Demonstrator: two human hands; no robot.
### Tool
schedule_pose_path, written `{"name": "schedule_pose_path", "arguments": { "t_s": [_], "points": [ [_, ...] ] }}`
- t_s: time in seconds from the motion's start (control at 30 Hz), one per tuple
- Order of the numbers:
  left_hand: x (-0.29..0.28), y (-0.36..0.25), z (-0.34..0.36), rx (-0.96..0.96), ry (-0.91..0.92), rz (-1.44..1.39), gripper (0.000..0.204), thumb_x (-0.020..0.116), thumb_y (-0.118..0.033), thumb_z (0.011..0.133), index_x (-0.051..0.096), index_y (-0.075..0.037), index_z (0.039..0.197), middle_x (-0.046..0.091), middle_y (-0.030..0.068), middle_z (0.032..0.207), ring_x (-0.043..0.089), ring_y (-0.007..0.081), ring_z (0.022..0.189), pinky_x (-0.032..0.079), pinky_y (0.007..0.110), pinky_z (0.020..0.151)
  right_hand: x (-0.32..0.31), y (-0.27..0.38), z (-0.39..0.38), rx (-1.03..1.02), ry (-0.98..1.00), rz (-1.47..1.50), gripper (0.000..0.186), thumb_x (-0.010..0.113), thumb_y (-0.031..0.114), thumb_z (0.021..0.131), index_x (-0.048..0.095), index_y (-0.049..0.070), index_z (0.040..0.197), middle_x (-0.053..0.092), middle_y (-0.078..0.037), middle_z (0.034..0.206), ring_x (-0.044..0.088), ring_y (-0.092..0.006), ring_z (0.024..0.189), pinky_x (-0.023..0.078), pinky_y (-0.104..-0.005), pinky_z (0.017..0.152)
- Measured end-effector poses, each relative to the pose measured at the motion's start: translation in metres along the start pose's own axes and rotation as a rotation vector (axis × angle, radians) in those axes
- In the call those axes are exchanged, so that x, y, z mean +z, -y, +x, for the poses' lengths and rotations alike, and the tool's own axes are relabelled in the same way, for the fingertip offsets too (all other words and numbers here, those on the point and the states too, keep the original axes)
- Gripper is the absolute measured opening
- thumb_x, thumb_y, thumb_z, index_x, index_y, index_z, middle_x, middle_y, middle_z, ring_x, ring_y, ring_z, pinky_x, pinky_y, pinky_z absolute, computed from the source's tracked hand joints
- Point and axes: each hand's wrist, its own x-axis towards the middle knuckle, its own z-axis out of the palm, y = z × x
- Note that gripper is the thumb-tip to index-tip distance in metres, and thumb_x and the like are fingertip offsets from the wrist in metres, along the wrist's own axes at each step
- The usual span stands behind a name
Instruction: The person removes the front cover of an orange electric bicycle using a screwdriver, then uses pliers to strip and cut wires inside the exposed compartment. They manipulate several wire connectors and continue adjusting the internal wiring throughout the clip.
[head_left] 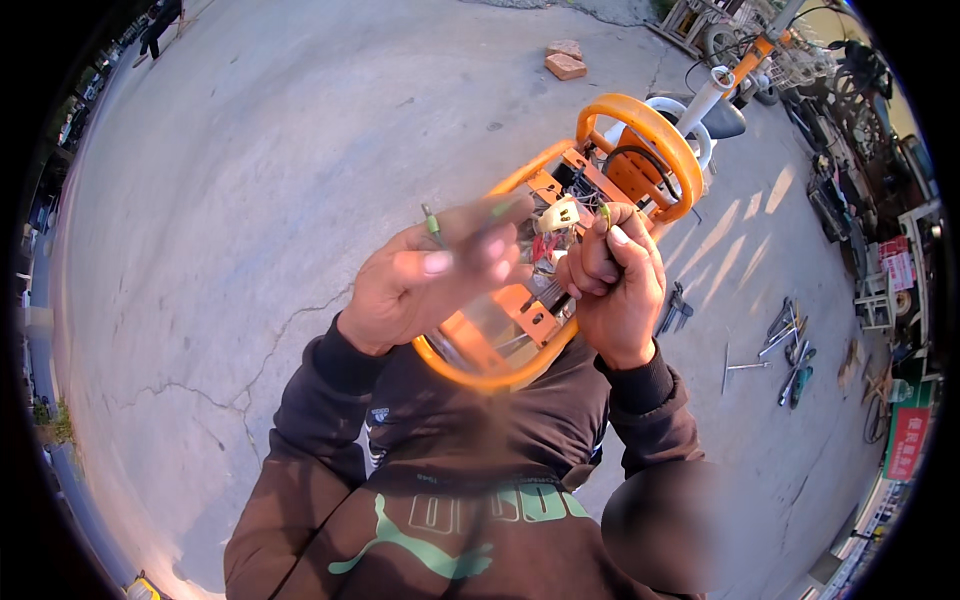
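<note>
Over the orange frame (490, 381), my right hand (622, 275) is pinching a green-tipped wire (605, 211); my left hand (425, 272) is looking blurred, partly curled, its hold unclear. Hard pulling could be breaking the wire.

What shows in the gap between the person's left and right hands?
In the head view, a whitish connector and red wires show between the left hand and right hand.

A dark brown long-sleeved sweatshirt (545, 565) fills the bottom of the frame, bearing a pale-green leaping-animal print (402, 549) and block lettering (541, 503). Snug black cuffs (640, 386) end its sleeves; above, dark trousers (480, 432) carry a small white mark (379, 414).
</note>
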Motion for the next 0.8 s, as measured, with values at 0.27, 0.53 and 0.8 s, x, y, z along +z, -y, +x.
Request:
{"name": "schedule_pose_path", "arguments": {
  "t_s": [0.27, 0.53, 0.8],
  "points": [
    [0.008, -0.048, 0.01, -0.147, 0.347, 1.176, 0.049, 0.052, -0.017, 0.107, 0.046, -0.002, 0.154, 0.05, 0.0172, 0.146, 0.052, 0.0306, 0.138, 0.047, 0.043, 0.112, 0.003, -0.002, 0.0, -0.024, -0.016, 0.164, 0.015, 0.041, 0.015, 0.107, 0.053, 0.006, 0.11, 0.031, 0.005, 0.066, 0.031, -0.0086, 0.055, 0.038, -0.0298, 0.059],
    [0.006, -0.049, 0.005, 0.029, 0.355, 1.322, 0.033, 0.065, -0.029, 0.102, 0.075, -0.002, 0.117, 0.073, 0.0133, 0.122, 0.066, 0.0371, 0.124, 0.048, 0.05, 0.108, -0.001, -0.002, 0.004, -0.029, -0.015, 0.247, 0.018, 0.042, 0.017, 0.109, 0.055, 0.006, 0.114, 0.033, 0.005, 0.068, 0.033, -0.0078, 0.056, 0.039, -0.029, 0.06],
    [-0.016, -0.03, 0.016, -0.297, 0.071, 0.486, 0.05, 0.045, -0.04, 0.112, 0.047, -0.004, 0.077, 0.045, 0.001, 0.07, 0.053, 0.0131, 0.067, 0.044, 0.029, 0.064, -0.013, -0.001, 0.005, -0.014, 0.214, 0.144, 0.016, 0.049, 0.017, 0.108, 0.057, 0.006, 0.117, 0.038, 0.004, 0.066, 0.042, -0.0108, 0.057, 0.045, -0.0313, 0.062]
  ]
}}
